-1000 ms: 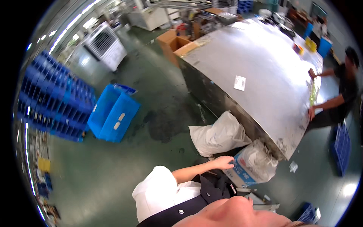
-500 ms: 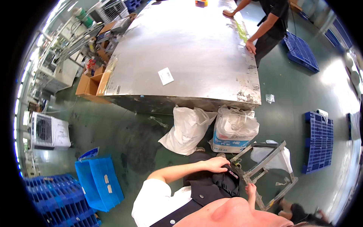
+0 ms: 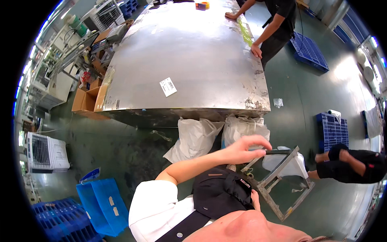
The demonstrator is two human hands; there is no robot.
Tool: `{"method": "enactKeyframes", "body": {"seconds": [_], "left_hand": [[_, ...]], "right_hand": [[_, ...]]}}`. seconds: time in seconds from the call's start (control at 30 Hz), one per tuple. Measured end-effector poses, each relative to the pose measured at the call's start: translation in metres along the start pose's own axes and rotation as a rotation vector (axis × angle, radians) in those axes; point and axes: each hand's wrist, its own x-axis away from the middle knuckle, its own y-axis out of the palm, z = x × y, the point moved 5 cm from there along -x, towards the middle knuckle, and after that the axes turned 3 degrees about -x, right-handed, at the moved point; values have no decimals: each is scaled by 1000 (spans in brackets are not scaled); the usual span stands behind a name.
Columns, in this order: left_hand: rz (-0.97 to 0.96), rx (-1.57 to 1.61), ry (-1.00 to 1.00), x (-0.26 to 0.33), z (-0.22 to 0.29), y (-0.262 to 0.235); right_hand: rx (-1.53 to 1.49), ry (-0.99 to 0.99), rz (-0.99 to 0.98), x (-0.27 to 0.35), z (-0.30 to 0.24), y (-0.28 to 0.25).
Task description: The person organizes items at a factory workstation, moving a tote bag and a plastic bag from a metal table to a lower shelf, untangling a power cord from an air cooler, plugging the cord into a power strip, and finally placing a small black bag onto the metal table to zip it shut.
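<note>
The left hand (image 3: 242,151) has its thumb and fingers parted around nothing, with the metal frame (image 3: 279,167) just right of and below the fingertips, while the right hand (image 3: 255,200), beside the black bag (image 3: 215,192), is too hidden to tell its grip.

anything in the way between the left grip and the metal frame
Nothing visible does: the left grip overlaps the metal frame in this view, though contact is unclear. The right-hand white bag sits beyond the grip, not between.
</note>
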Motion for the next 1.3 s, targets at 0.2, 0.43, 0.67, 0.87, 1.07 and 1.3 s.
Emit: {"method": "enactKeyframes", "body": {"seconds": [0.2,0.43,0.67,0.87,1.07,1.3], "left_hand": [[350,-212,404,36,156,-74],[360,-344,806,98,256,-52],[382,-185,723,104,272,-24],[150,-288,851,126,271,-28],[452,-94,800,121,258,-15],[879,-365,961,131,198,-74]], "right_hand": [[485,-249,-149,6,-62,-26],[744,-445,-387,-10,-114,-41],[356,-349,-134,-111,-38,-32],[218,-227,-188,-82,-74,-33],[266,-63,-280,-98,-40,-23],[-96,-108,-353,-122,-68,17]]}}
